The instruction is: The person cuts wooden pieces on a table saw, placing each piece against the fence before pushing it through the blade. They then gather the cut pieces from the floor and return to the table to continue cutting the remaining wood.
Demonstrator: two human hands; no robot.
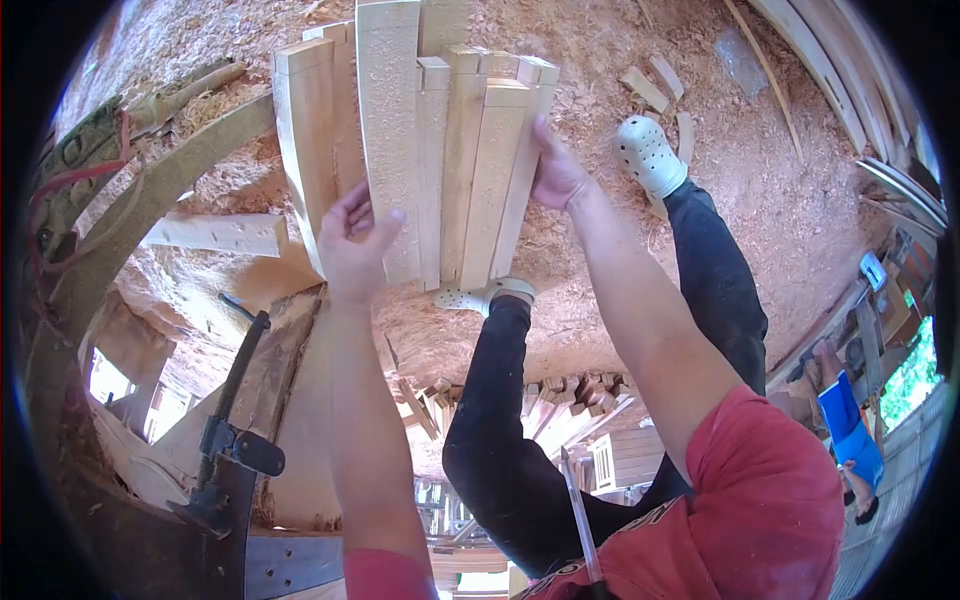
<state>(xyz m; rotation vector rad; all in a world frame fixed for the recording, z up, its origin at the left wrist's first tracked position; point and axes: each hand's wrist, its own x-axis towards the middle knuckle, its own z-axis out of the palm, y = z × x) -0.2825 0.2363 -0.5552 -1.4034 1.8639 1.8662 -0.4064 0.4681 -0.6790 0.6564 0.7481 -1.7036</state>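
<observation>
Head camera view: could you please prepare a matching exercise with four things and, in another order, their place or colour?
1. left hand
2. trousers
3. right hand
4. shoes

A. white, with holes
B. at the rightmost narrow piece
C. black
D. at the wide board's lower left edge

Pairs: 1-D, 2-C, 3-B, 4-A

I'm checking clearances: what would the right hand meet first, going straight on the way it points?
The right hand would likely meet the rightmost board between the hands, which it seems to touch, though depth is unclear.
</observation>
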